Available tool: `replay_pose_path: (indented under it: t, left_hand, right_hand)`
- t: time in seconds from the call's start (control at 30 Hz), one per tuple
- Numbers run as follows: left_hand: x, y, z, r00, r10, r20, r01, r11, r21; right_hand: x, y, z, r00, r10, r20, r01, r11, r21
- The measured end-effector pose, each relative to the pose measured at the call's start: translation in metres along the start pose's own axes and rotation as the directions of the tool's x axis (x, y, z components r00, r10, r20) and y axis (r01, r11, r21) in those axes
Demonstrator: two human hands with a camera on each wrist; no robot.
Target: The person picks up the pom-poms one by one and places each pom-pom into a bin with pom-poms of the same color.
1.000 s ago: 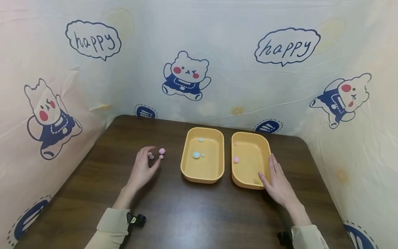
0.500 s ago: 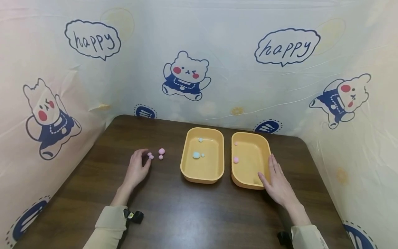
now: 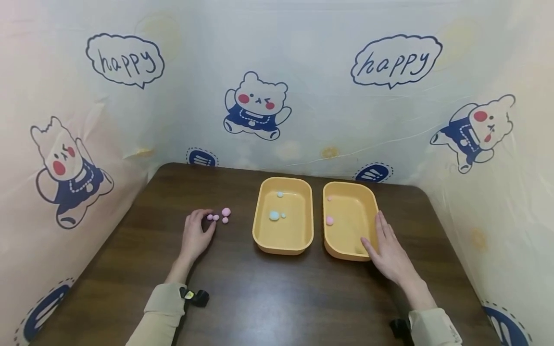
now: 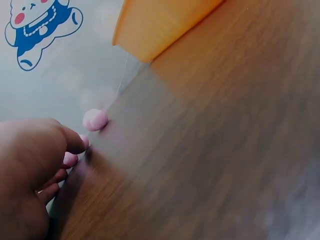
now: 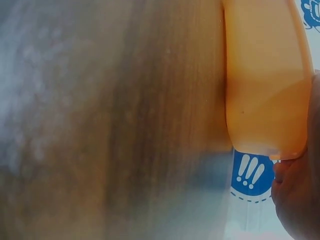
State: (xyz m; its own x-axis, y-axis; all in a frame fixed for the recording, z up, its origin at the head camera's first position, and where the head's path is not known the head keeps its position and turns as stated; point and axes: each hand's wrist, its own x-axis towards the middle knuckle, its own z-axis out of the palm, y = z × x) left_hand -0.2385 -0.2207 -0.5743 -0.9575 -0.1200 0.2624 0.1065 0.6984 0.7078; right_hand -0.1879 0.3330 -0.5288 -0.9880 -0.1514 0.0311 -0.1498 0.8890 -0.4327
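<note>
Blue balls [image 3: 274, 216] show only in the head view. Left hand [image 3: 196, 235], half-wide, nears pink balls [image 3: 226, 212]; wide right hand [image 3: 393, 257] touches a box [image 3: 349, 235].

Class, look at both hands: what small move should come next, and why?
Probably, the left hand should pinch one of the small round pink balls on the dark brown wood-grain table: its fingers curve beside them, with no firm grip visible. The yellow plastic-looking rectangular tray that the right hand touches holds two more pink balls, which suggests these may belong there too.
</note>
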Motion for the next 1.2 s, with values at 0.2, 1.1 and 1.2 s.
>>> replay_pose_path:
  t: [0.2, 1.1, 1.2]
  left_hand:
    - [-0.0036, 0.0025, 0.0015, 1.000, -0.028, 0.001, 0.028, 1.000, -0.008]
    - [-0.0025, 0.0074, 0.0018, 0.980, -0.069, -0.188, 0.049, 0.993, -0.110]
    - [-0.0046, 0.0093, 0.0030, 0.983, -0.064, -0.175, 0.044, 0.992, -0.116]
  right_hand:
    - [0.0009, 0.0016, -0.0013, 1.000, 0.001, -0.001, -0.001, 1.000, 0.001]
    - [0.0041, 0.0013, -0.0026, 1.000, 0.023, 0.021, -0.023, 1.000, 0.007]
    - [0.0042, 0.0007, -0.0030, 0.999, 0.026, 0.023, -0.026, 1.000, 0.008]
